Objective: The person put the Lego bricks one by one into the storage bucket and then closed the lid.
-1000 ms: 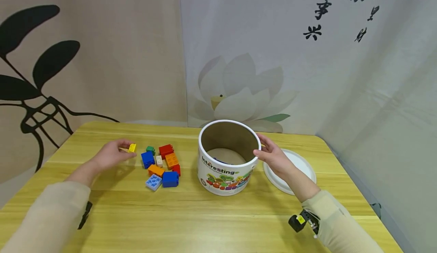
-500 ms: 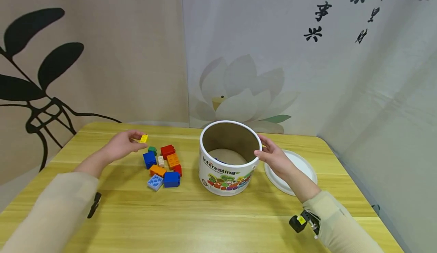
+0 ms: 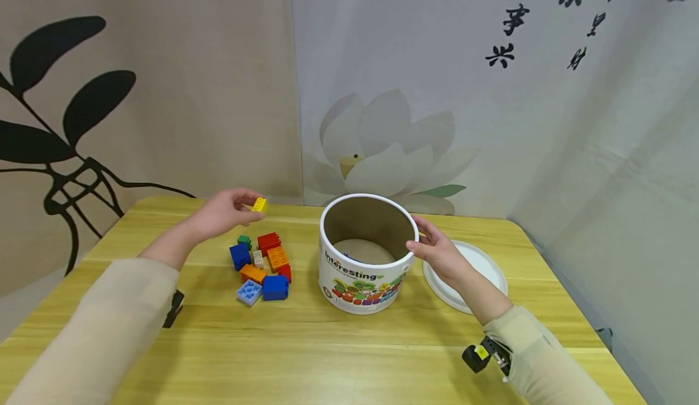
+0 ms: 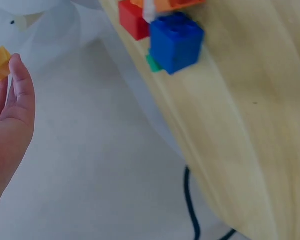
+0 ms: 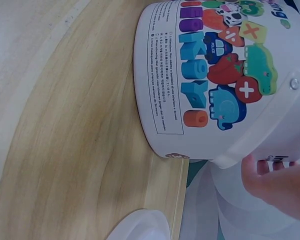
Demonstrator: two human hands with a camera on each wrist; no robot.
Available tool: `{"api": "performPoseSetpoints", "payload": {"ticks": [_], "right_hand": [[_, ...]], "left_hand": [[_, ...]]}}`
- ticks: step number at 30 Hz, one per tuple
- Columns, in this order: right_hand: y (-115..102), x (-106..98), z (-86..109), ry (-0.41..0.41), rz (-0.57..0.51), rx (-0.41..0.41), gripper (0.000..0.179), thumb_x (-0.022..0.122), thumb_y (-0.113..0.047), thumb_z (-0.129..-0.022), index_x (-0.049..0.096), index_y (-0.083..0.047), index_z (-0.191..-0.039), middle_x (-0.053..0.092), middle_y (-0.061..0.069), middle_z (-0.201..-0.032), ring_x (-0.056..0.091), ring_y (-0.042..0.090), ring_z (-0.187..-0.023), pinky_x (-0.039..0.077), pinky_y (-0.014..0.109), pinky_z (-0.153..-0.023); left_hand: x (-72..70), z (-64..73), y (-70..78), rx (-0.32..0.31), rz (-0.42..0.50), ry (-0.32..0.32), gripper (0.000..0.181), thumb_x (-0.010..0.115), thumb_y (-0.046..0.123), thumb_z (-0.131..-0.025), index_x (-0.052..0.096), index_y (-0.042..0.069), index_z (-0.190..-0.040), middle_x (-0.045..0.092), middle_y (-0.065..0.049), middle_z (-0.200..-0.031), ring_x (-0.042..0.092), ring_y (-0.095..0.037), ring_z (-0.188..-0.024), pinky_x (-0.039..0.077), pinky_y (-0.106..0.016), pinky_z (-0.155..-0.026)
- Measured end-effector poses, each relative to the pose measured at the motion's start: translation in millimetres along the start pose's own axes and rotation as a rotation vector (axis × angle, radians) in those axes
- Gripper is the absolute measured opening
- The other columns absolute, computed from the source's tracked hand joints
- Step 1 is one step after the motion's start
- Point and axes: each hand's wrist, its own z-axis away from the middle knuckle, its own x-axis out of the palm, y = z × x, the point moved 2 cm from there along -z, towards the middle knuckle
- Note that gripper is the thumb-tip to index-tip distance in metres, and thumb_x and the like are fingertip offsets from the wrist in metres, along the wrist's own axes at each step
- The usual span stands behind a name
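Observation:
My left hand [image 3: 226, 214] pinches a small yellow building brick [image 3: 260, 204] between thumb and fingertips, above the far part of the table. The same brick [image 4: 0, 63] shows at the left edge of the left wrist view. Below and to the right of that hand lies a loose group of bricks: blue [image 3: 275, 287], red [image 3: 268, 242], orange [image 3: 277, 258], light blue [image 3: 249, 292], white and green. A white round bucket [image 3: 363, 283] with printed pictures stands upright, lidless, in mid-table. My right hand [image 3: 445, 256] grips its right side at the rim. Something blue shows inside the bucket.
A white round lid [image 3: 488, 271] lies flat on the wooden table [image 3: 327, 356], right of the bucket and partly behind my right forearm. The bucket's white handle [image 5: 265, 132] hangs along its side. A printed curtain [image 3: 382, 59] stands behind the table's far edge.
My left hand has moved right and away from me with the yellow brick, rising past the brick group. My right hand and the bucket have stayed in place.

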Motion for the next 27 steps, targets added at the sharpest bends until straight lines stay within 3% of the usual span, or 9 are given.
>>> {"api": "performPoseSetpoints", "payload": {"ticks": [15, 22, 27], "right_hand": [[-1, -1, -0.1, -0.001, -0.001, 0.008, 0.067, 0.055, -0.006, -0.092, 0.018, -0.003, -0.148, 0.022, 0.020, -0.151, 0.035, 0.029, -0.128, 0.043, 0.016, -0.088], [0, 0, -1.0, -0.001, 0.011, 0.008, 0.068, 0.056, -0.007, -0.092, 0.018, -0.003, -0.148, 0.022, 0.020, -0.151, 0.039, 0.023, -0.124, 0.042, 0.023, -0.094], [0, 0, -1.4, 0.001, 0.012, 0.005, 0.067, 0.055, -0.006, -0.092, 0.018, -0.003, -0.148, 0.022, 0.021, -0.151, 0.042, 0.020, -0.121, 0.043, 0.021, -0.092]], "left_hand": [[16.9, -25.5, 50.7, 0.091, 0.026, -0.045, 0.045, 0.064, 0.019, -0.088, 0.050, 0.000, -0.127, 0.056, -0.018, -0.119, 0.057, -0.028, -0.102, 0.052, -0.036, -0.087], [29.6, -34.6, 69.8, 0.140, 0.024, -0.061, 0.041, 0.066, 0.019, -0.087, 0.054, 0.003, -0.123, 0.058, -0.015, -0.117, 0.055, -0.027, -0.102, 0.051, -0.035, -0.088], [41.8, -39.5, 87.7, 0.177, 0.031, -0.085, 0.038, 0.066, 0.016, -0.086, 0.056, 0.004, -0.120, 0.059, -0.014, -0.116, 0.054, -0.026, -0.100, 0.050, -0.033, -0.087]]}}
